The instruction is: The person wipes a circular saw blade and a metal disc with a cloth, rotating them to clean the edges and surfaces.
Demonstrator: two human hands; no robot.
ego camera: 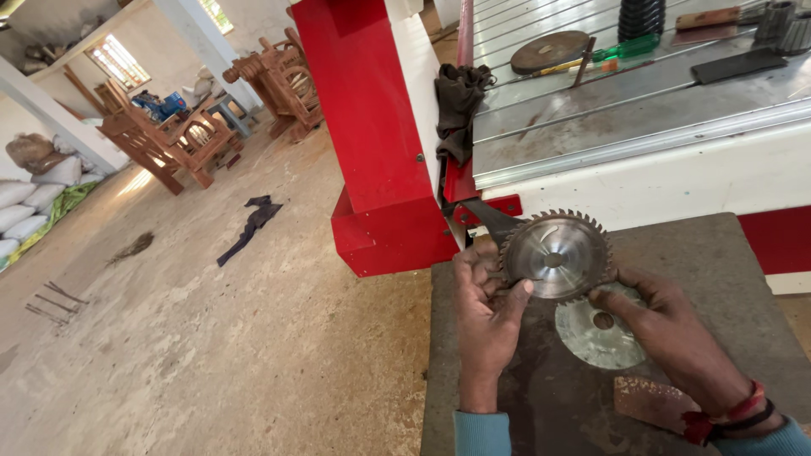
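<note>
Fingertips of both hands pinch a toothed circular saw blade by its rim, which keeps the skin off most of the sharp teeth and leaves the shiny face and centre hole in full view of the camera. The left hand has its grip closed on the blade's lower left edge, thumb on the face and fingers curled behind; the right hand grasps the lower right edge with thumb and forefinger, so the blade hangs tilted just above the tabletop rather than resting on it. Directly under the blade, partly hidden by the right fingers, a plain grey disc with a small centre hole lies flat on the stone-grey surface, and a rusty flat metal piece lies near the right wrist. A dark spanner-like tool pokes out behind the blade at the tabletop's far edge, close enough that the teeth nearly meet it. Beyond that edge rises the white side of a machine with a red frame; its ribbed metal bed carries a round brown disc, a green-handled screwdriver and a dark rag draped over the corner. Open tabletop lies to the right and toward the person, while the left edge drops straight to bare concrete floor, so free room is mostly rightward and near.
</note>
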